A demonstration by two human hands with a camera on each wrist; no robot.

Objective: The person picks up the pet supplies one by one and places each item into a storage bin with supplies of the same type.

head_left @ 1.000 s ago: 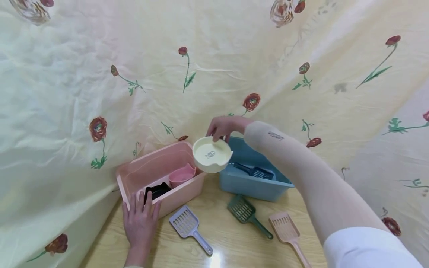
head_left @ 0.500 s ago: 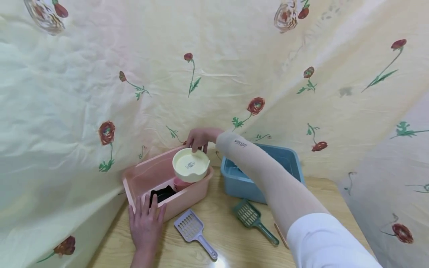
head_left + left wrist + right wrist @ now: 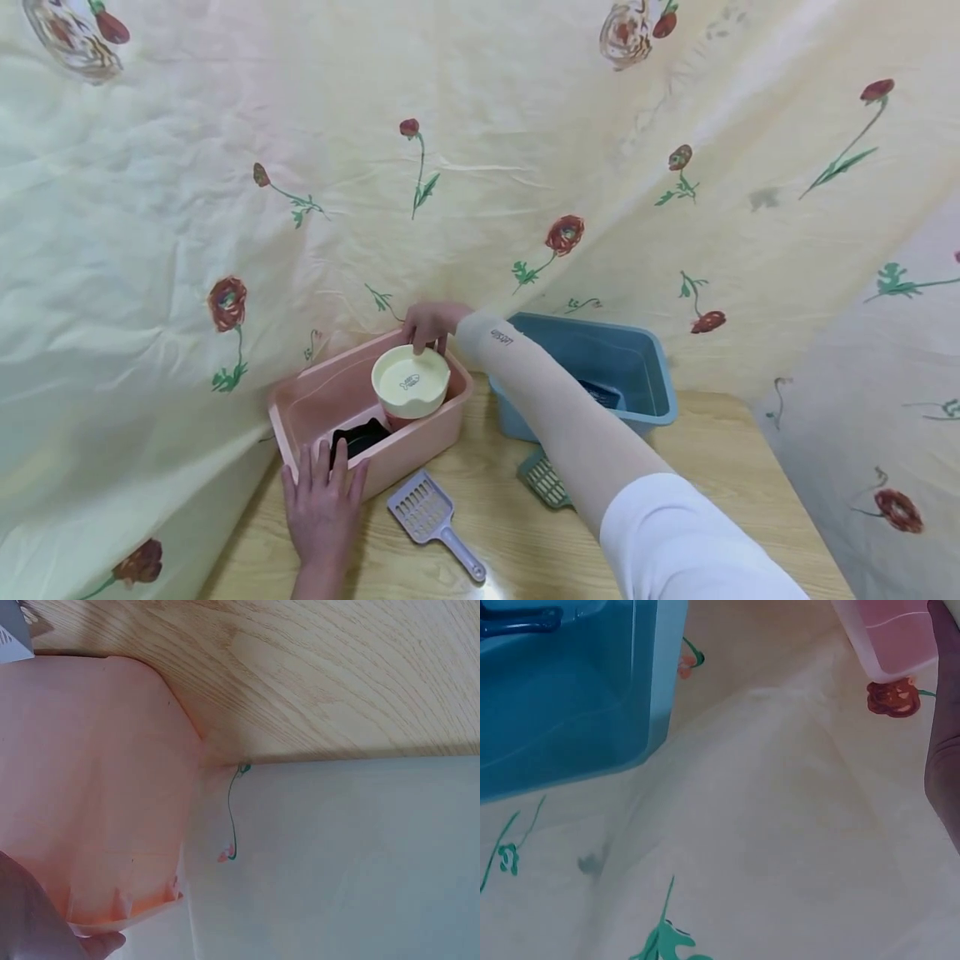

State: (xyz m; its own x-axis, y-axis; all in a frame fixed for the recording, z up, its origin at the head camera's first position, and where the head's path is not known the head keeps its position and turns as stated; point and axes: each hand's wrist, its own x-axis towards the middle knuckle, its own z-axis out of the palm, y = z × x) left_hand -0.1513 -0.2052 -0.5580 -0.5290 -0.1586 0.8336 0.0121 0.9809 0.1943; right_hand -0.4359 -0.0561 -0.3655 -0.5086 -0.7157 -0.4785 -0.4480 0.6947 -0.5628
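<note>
A cream bowl (image 3: 408, 385) is in the right hand (image 3: 429, 323), over the right end of a pink bin (image 3: 420, 450). The fingers pinch the bowl at its far rim, thumb on the near side, so the bowl lies on the near side of the hand and below it. The bowl is round, with no long axis; its rim dips on the near side, and a fish drawing shows on its inside. Directly beneath, a strip of a pink bowl (image 3: 397, 422) shows; whether the two touch cannot be told.

The pink bin's long axis runs from its near left end to its far right end. Left of the pink bowl, by the bin's front wall, sits a black bowl (image 3: 360, 436). The left hand (image 3: 322, 508) is nearest to that one, resting on the bin's front left corner with its fingers straight and slightly spread.

On the table (image 3: 720, 450), a purple scoop (image 3: 423, 508) lies before the pink bin's front wall, and a green scoop (image 3: 545, 479) lies partly under the right arm. A blue bin (image 3: 592, 350) stands near the table's far edge, with a dark blue scoop (image 3: 600, 394) inside it.

Counted in view: three bowls, three scoops, two bins.
</note>
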